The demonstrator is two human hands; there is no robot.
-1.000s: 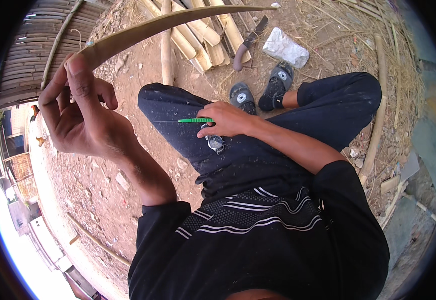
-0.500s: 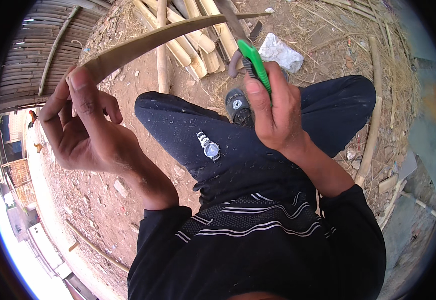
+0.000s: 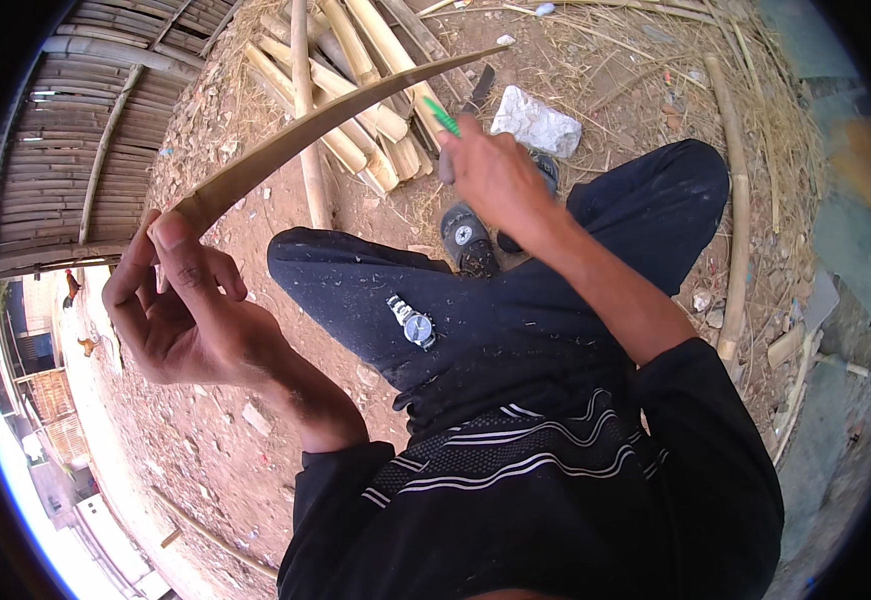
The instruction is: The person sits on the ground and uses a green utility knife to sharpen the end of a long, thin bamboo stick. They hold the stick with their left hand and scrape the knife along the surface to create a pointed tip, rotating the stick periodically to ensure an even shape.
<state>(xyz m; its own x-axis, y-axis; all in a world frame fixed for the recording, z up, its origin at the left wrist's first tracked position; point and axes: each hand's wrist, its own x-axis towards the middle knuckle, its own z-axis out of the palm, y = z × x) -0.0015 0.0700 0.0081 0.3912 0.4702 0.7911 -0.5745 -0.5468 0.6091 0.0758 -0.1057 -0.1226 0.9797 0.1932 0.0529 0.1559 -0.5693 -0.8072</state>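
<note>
My left hand (image 3: 196,310) pinches one end of a long, curved, tan bamboo strip (image 3: 326,115) between thumb and fingers. The strip rises to the right and narrows to a thin tip, above the ground. My right hand (image 3: 501,175) is closed round a green-handled knife (image 3: 443,117), just below the strip's far part. Only part of the green handle shows; its blade cannot be made out. A silver wristwatch (image 3: 417,328) lies on the thigh of my dark trousers (image 3: 356,275).
Split bamboo pieces (image 3: 361,150) lie piled ahead on the dirt. A white stone (image 3: 538,122) and a dark blade (image 3: 480,88) are beside my shoes (image 3: 466,235). A bamboo pole (image 3: 739,230) runs along the right, and a slatted bamboo wall (image 3: 66,130) stands left.
My right hand has turned and moved up and left with the green-handled knife, so less of its handle shows. My left hand keeps its pinch on the strip. The view has shifted slightly.
</note>
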